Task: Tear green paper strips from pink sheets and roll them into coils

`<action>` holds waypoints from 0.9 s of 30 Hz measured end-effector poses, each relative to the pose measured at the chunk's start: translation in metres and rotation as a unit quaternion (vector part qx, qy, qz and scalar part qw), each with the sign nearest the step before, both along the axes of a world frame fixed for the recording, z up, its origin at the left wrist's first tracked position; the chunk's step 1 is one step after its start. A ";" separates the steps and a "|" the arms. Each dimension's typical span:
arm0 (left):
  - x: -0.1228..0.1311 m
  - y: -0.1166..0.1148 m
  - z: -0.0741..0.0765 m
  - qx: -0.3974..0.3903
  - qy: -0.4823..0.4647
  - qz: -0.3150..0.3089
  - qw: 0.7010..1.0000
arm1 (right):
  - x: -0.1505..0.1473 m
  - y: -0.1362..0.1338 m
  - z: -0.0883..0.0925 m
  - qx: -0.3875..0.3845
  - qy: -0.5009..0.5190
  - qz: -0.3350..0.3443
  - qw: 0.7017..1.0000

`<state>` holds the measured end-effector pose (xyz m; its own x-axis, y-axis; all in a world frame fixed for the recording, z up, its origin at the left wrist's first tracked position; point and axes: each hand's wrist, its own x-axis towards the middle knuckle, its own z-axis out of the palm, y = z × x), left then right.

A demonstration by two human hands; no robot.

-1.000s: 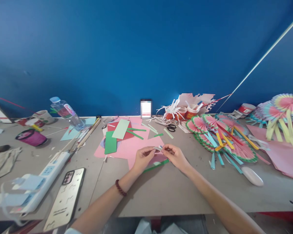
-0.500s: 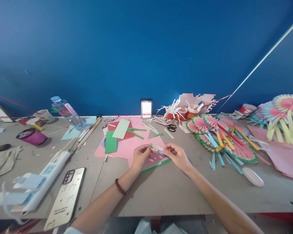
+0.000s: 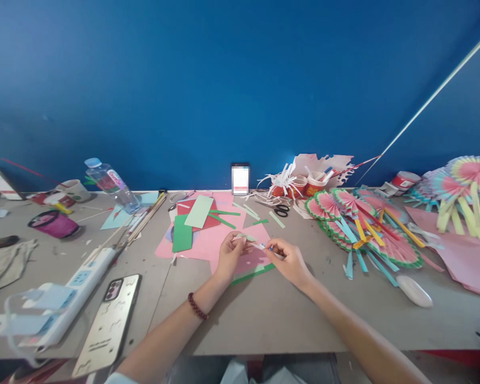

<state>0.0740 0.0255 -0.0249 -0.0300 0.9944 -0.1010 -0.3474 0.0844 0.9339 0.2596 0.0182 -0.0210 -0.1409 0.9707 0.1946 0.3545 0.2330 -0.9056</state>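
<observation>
My left hand (image 3: 229,254) and my right hand (image 3: 288,258) meet over a pink paper piece with a green edge (image 3: 253,266) on the grey table (image 3: 272,314). Between their pinched fingertips they hold a small pale paper strip (image 3: 251,241). The right fingers also seem to grip something thin with a bit of blue, too small to name. A beaded bracelet (image 3: 197,308) circles my left wrist. Pink, green and red paper sheets (image 3: 198,221) lie just behind the hands.
A phone (image 3: 108,320) and a white power strip (image 3: 60,304) lie at the front left, a water bottle (image 3: 111,184) and cups farther back. Scissors (image 3: 279,209) sit behind the hands. Several pleated paper fans (image 3: 360,226) fill the right side. A blue wall rises behind.
The hands have shifted slightly while working the strip; the right hand has moved a little lower and the strip now slants between the fingertips. Everything else stays where it was.
</observation>
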 end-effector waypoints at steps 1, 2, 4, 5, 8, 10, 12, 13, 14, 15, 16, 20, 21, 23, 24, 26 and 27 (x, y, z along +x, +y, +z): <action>0.001 0.000 0.000 0.003 0.001 -0.007 1.000 | -0.001 0.000 0.000 0.000 0.001 0.000 1.000; 0.002 -0.001 -0.001 0.004 0.002 -0.013 1.000 | -0.002 -0.001 0.001 0.000 0.003 -0.001 1.000; 0.003 -0.001 -0.002 0.001 0.002 -0.018 1.000 | -0.004 -0.001 0.002 0.000 0.007 -0.009 1.000; 0.004 -0.001 -0.002 -0.002 0.001 -0.017 1.000 | -0.005 -0.001 0.002 0.000 0.008 -0.014 1.000; 0.003 -0.001 -0.001 -0.006 0.002 -0.011 1.000 | -0.007 -0.002 0.002 0.000 0.009 -0.028 1.000; 0.002 -0.001 -0.001 -0.007 0.014 -0.008 1.000 | -0.007 -0.002 0.001 0.002 0.010 -0.032 0.999; 0.001 -0.001 -0.002 -0.004 0.034 0.002 0.999 | -0.007 -0.002 -0.001 0.004 0.012 -0.035 0.999; 0.001 0.000 -0.002 -0.001 0.042 0.009 0.999 | -0.007 -0.002 -0.002 0.005 0.013 -0.036 0.999; 0.001 0.000 -0.003 0.003 0.047 0.017 0.999 | -0.007 -0.002 -0.002 0.004 0.012 -0.037 0.999; 0.001 0.001 -0.004 0.007 0.048 0.025 0.998 | -0.007 -0.002 -0.002 0.003 0.012 -0.037 0.999; 0.001 0.001 -0.005 0.011 0.047 0.030 0.998 | -0.007 -0.002 -0.002 0.002 0.011 -0.038 0.999; 0.001 0.001 -0.005 0.027 0.041 0.048 0.998 | -0.008 -0.004 0.000 0.000 0.007 -0.040 0.999; 0.001 0.001 -0.004 0.030 0.037 0.056 0.997 | -0.008 -0.005 0.000 0.001 0.006 -0.041 0.999; 0.000 0.000 -0.001 0.035 0.030 0.069 0.997 | -0.008 -0.006 0.000 0.003 0.004 -0.042 0.999; 0.000 -0.001 0.001 0.036 0.030 0.070 0.996 | -0.009 -0.006 0.000 0.004 0.004 -0.042 0.999; -0.001 -0.002 0.004 0.035 0.034 0.060 0.997 | -0.008 -0.005 -0.002 0.006 0.005 -0.042 0.999; -0.001 -0.002 0.006 0.035 0.037 0.052 0.997 | -0.008 -0.005 -0.002 0.008 0.006 -0.043 0.999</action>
